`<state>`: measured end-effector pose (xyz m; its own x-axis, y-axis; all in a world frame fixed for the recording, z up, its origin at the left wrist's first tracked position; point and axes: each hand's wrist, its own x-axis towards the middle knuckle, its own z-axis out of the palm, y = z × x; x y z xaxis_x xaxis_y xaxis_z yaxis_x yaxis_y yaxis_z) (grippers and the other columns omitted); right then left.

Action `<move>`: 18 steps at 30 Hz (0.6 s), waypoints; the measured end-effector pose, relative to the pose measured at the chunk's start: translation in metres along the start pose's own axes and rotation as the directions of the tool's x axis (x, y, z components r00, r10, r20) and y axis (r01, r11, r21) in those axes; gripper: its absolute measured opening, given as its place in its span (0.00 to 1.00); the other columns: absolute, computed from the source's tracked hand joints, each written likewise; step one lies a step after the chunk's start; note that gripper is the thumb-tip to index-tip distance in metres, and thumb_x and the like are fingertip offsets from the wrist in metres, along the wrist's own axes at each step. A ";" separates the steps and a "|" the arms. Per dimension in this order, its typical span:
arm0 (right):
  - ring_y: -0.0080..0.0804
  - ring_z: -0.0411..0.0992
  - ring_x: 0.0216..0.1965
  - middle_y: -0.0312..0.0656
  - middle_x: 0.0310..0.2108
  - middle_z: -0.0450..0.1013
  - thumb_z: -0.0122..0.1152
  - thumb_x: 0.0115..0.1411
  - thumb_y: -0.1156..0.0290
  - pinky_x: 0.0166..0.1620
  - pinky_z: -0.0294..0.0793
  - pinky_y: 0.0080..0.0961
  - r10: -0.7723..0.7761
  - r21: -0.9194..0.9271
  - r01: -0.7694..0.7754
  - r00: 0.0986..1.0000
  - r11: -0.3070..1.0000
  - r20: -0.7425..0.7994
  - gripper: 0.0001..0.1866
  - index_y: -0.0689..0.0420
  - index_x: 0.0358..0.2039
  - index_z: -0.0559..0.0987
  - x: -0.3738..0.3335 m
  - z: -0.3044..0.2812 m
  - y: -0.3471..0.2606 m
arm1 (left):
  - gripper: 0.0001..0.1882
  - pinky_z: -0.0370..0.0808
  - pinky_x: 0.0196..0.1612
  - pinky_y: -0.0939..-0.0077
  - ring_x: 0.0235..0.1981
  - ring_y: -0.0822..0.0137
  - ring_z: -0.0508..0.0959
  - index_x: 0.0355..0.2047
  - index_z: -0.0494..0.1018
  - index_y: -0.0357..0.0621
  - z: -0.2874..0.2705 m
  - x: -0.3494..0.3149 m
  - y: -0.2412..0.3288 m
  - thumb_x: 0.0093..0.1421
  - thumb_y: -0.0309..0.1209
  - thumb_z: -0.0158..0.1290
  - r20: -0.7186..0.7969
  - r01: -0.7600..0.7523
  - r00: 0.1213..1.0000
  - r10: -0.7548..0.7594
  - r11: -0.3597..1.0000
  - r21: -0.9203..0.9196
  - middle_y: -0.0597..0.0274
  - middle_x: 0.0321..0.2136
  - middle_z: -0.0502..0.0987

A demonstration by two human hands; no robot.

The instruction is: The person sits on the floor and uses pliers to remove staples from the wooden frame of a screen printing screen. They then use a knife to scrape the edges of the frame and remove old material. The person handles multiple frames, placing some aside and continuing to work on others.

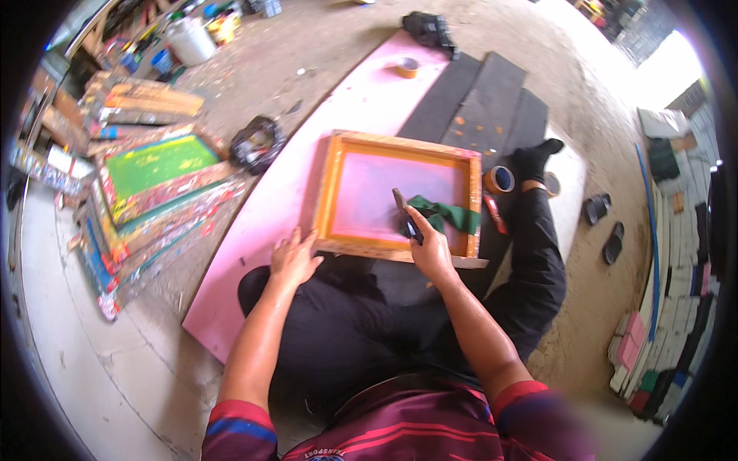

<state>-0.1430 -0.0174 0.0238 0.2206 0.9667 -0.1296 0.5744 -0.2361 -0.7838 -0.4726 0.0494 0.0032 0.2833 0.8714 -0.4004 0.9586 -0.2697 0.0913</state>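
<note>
A wooden screen-printing frame (400, 141) with pale, see-through mesh lies before my legs. My left hand (294, 260) is open, fingers spread, touching the frame's near left corner. My right hand (432, 250) is closed around a narrow hand tool (400, 201), which has a flat brownish end and a dark handle; its exact kind is unclear. The tool's end points away from me over the mesh. Beside it, a crumpled dark green cloth (450, 215) lies across the mesh and the frame's right inner side. A metal-looking strip (470, 263) shows at the near right corner.
The frame rests on a pink board (307, 157) and dark panels (492, 92). Tape rolls (501, 179) and a red-handled tool (495, 214) lie right, near my outstretched foot (536, 159). A black plastic bag (257, 144) and stacked paint-stained frames (111, 223) stand left. Sandals (613, 242) lie far right.
</note>
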 end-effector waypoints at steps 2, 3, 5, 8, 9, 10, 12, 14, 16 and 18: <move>0.61 0.82 0.51 0.63 0.49 0.82 0.65 0.63 0.80 0.55 0.79 0.44 -0.041 -0.029 0.038 0.993 0.999 -0.115 0.37 0.46 0.73 0.73 0.005 -0.020 0.017 | 0.43 0.67 0.71 0.43 0.67 0.39 0.74 0.78 0.62 0.64 -0.001 -0.001 0.002 0.66 0.54 0.64 0.005 0.015 1.000 -0.015 0.999 0.051 0.48 0.78 0.61; 0.61 0.82 0.51 0.63 0.48 0.82 0.67 0.64 0.76 0.54 0.79 0.45 -0.005 -0.031 0.001 0.987 1.000 -0.160 0.36 0.46 0.73 0.73 0.010 -0.031 0.029 | 0.44 0.67 0.71 0.43 0.67 0.39 0.74 0.78 0.62 0.64 -0.005 -0.001 0.005 0.66 0.55 0.64 0.014 0.007 1.000 -0.008 0.998 0.060 0.48 0.78 0.61; 0.65 0.80 0.52 0.63 0.46 0.81 0.69 0.66 0.62 0.55 0.79 0.53 0.083 -0.066 -0.099 0.974 0.993 -0.211 0.35 0.38 0.74 0.72 0.020 -0.056 0.047 | 0.44 0.67 0.71 0.42 0.68 0.40 0.73 0.78 0.62 0.63 -0.006 0.001 0.008 0.65 0.54 0.64 0.032 0.000 0.999 -0.002 0.998 0.065 0.48 0.77 0.62; 0.62 0.80 0.50 0.59 0.45 0.78 0.66 0.69 0.55 0.54 0.79 0.53 0.121 -0.196 -0.187 0.944 0.963 -0.307 0.34 0.36 0.75 0.70 0.028 -0.084 0.077 | 0.45 0.66 0.71 0.41 0.69 0.40 0.73 0.78 0.62 0.60 -0.003 0.003 0.004 0.65 0.54 0.64 0.036 -0.015 0.999 0.013 0.997 0.073 0.47 0.76 0.63; 0.62 0.80 0.51 0.59 0.47 0.77 0.65 0.69 0.54 0.54 0.79 0.52 0.152 -0.201 -0.225 0.933 0.953 -0.325 0.34 0.34 0.75 0.70 0.030 -0.093 0.089 | 0.45 0.67 0.70 0.43 0.68 0.41 0.74 0.78 0.62 0.59 0.001 0.005 0.001 0.65 0.54 0.64 0.020 -0.030 0.999 0.028 0.996 0.085 0.48 0.76 0.64; 0.62 0.78 0.53 0.58 0.49 0.75 0.65 0.70 0.54 0.54 0.79 0.53 0.062 -0.261 -0.182 0.910 0.948 -0.410 0.33 0.33 0.74 0.70 0.032 -0.097 0.105 | 0.45 0.68 0.70 0.44 0.67 0.42 0.75 0.78 0.62 0.57 0.003 0.007 0.001 0.65 0.54 0.63 0.006 -0.046 0.999 0.046 0.994 0.097 0.49 0.76 0.65; 0.62 0.76 0.55 0.58 0.51 0.73 0.65 0.70 0.52 0.55 0.78 0.54 0.167 -0.273 -0.298 0.893 0.915 -0.417 0.34 0.33 0.75 0.69 0.030 -0.109 0.133 | 0.44 0.67 0.70 0.44 0.67 0.42 0.74 0.77 0.64 0.54 0.007 0.008 -0.001 0.65 0.51 0.65 -0.045 -0.084 0.995 0.087 0.995 0.055 0.47 0.74 0.68; 0.61 0.75 0.56 0.58 0.51 0.72 0.64 0.71 0.49 0.57 0.77 0.53 0.301 -0.128 -0.397 0.837 0.909 -0.458 0.34 0.33 0.75 0.69 0.034 -0.117 0.146 | 0.44 0.67 0.71 0.44 0.67 0.41 0.74 0.76 0.65 0.51 0.013 0.014 -0.008 0.64 0.50 0.66 -0.084 -0.136 0.987 0.136 0.991 0.008 0.46 0.73 0.69; 0.61 0.75 0.56 0.59 0.51 0.72 0.64 0.71 0.48 0.58 0.77 0.53 0.372 -0.022 -0.444 0.776 0.896 -0.509 0.34 0.33 0.76 0.69 0.037 -0.135 0.150 | 0.39 0.67 0.71 0.45 0.68 0.41 0.72 0.71 0.72 0.46 0.009 0.013 -0.003 0.63 0.47 0.67 -0.130 -0.136 0.983 0.131 0.990 -0.031 0.44 0.71 0.70; 0.62 0.75 0.56 0.60 0.51 0.72 0.63 0.72 0.47 0.59 0.76 0.53 0.387 0.054 -0.437 0.725 0.898 -0.570 0.34 0.33 0.76 0.69 0.050 -0.159 0.146 | 0.36 0.67 0.70 0.44 0.69 0.42 0.71 0.67 0.76 0.45 0.010 0.012 -0.001 0.63 0.46 0.67 -0.190 -0.117 0.975 0.112 0.993 -0.015 0.44 0.71 0.70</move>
<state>0.0772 -0.0192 -0.0004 0.8313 0.5534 -0.0510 0.3770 -0.6289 -0.6800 -0.4706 0.0558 -0.0104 0.3887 0.8978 -0.2070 0.9194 -0.3631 0.1514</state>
